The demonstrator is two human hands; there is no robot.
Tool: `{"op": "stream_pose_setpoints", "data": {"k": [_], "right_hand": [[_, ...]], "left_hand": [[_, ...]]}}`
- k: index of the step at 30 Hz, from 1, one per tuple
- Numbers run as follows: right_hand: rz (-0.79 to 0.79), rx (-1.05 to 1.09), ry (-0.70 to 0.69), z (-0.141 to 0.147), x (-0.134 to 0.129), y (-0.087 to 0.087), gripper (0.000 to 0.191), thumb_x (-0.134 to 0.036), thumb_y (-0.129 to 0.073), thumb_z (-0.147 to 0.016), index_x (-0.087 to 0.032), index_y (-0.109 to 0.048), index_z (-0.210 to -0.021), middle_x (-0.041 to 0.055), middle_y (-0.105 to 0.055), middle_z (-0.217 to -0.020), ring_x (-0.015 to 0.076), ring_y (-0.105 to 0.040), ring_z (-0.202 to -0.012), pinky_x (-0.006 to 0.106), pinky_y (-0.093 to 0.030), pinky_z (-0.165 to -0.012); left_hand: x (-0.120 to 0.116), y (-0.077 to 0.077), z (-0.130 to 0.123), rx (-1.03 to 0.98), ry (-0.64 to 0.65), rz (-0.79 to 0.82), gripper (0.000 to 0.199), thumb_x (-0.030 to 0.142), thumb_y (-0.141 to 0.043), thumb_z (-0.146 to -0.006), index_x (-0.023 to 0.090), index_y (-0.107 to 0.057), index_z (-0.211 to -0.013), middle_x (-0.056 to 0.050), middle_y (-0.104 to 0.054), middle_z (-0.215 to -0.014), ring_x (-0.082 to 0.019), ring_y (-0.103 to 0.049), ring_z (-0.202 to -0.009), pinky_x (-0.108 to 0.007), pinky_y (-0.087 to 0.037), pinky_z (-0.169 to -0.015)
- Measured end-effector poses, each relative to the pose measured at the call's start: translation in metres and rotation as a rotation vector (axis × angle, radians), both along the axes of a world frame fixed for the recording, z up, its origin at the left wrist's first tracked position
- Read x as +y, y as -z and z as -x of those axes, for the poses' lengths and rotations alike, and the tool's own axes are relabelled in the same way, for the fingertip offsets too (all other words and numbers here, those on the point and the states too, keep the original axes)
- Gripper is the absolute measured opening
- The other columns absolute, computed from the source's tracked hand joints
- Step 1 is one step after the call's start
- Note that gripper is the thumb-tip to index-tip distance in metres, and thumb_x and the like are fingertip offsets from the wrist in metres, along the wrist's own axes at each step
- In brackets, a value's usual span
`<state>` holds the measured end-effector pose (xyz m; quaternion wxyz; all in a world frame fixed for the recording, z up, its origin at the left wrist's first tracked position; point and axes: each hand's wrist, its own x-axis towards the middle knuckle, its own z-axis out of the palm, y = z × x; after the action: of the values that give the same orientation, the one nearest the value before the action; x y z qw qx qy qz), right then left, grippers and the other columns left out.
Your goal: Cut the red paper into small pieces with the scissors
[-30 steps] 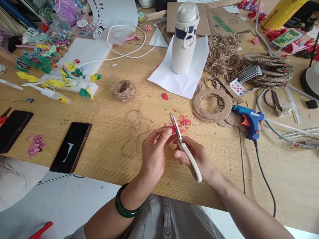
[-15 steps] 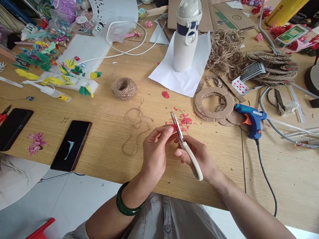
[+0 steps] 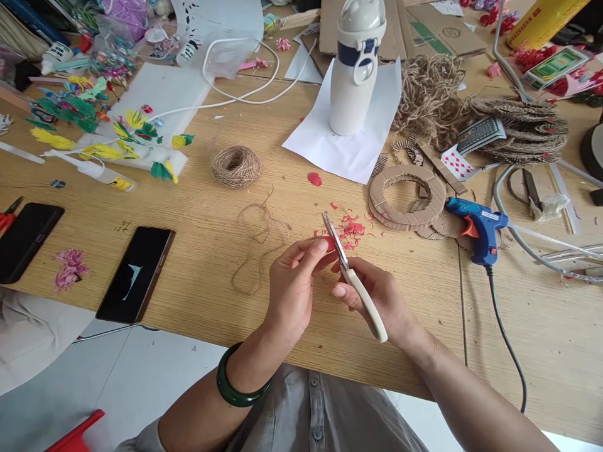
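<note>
Between thumb and fingers, my left hand (image 3: 293, 282) pinches a small red paper piece (image 3: 331, 241). My right hand (image 3: 377, 295) is closed round the white handles of a pair of scissors (image 3: 362, 292). The metal blades point up and away, lying against the red piece; whether they are fully closed is hard to tell. Just beyond the blades, red paper scraps (image 3: 351, 231) are scattered on the table. A few red cut pieces (image 3: 315, 179) lie farther off. A loose strand of twine (image 3: 257, 251) trails left of my left hand.
A twine ball (image 3: 235, 167) lies ahead left, a phone (image 3: 136, 273) farther left. A white bottle (image 3: 354, 88) stands on paper ahead. To the right are cardboard rings (image 3: 384, 207) and a blue glue gun (image 3: 483, 229) with its cable. A person's leg (image 3: 38, 336) shows at lower left.
The view has shifted very slightly. Both hands stay nearly in place, with the scissors still at the red paper piece.
</note>
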<state>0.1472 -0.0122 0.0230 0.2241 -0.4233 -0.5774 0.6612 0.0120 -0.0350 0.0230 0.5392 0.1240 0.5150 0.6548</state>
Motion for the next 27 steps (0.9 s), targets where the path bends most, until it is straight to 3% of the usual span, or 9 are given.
{"op": "stream_pose_setpoints", "data": {"k": [10, 27], "right_hand": [[-0.013, 0.003, -0.01, -0.001, 0.0, 0.004, 0.046, -0.056, -0.076, -0.073, -0.017, -0.059, -0.091, -0.0045, -0.043, -0.064, 0.0096, -0.035, -0.053, 0.024, -0.03, -0.044], [-0.022, -0.023, -0.065, -0.002, 0.001, 0.004, 0.041, -0.049, -0.077, -0.075, -0.016, -0.06, -0.092, -0.0061, -0.04, -0.062, 0.0091, -0.032, -0.052, 0.024, -0.026, -0.044]], "left_hand": [[0.001, 0.002, 0.014, 0.027, 0.069, 0.015, 0.012, 0.029, -0.079, -0.071, 0.018, -0.075, -0.074, -0.002, -0.075, -0.082, -0.016, -0.068, -0.085, -0.033, -0.054, -0.087], [0.004, -0.003, 0.041, 0.085, 0.252, 0.049, 0.014, 0.027, -0.079, -0.07, 0.014, -0.076, -0.076, -0.005, -0.074, -0.08, -0.017, -0.069, -0.079, -0.035, -0.058, -0.085]]}}
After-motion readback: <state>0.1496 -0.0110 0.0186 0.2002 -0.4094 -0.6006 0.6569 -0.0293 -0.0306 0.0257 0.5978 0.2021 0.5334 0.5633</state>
